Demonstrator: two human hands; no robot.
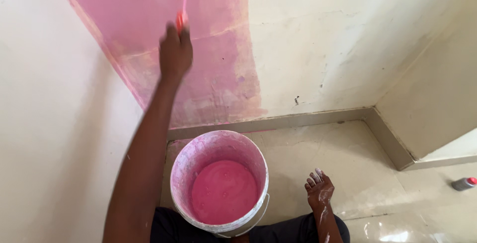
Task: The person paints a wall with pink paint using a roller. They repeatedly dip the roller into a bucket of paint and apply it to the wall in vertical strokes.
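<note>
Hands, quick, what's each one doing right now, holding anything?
Left hand: closed around the orange handle of a paint tool, raised against the pink-painted wall.
Right hand: out of view.

So the room itself is pretty bare. Cream wall (348,39) on the right side of the corner looks scuffed, with a few dark specks and chips low down. A grey-beige skirting strip (308,120) runs along the bottom of it, then bends toward the camera where another pale wall section (437,99) juts out. The floor (348,173) is glossy light tile with whitish smears, and there's some glare near the bottom right. A small grey bottle with a red cap (464,183) is lying on its side way over at the right edge, well apart from everything else.
</note>
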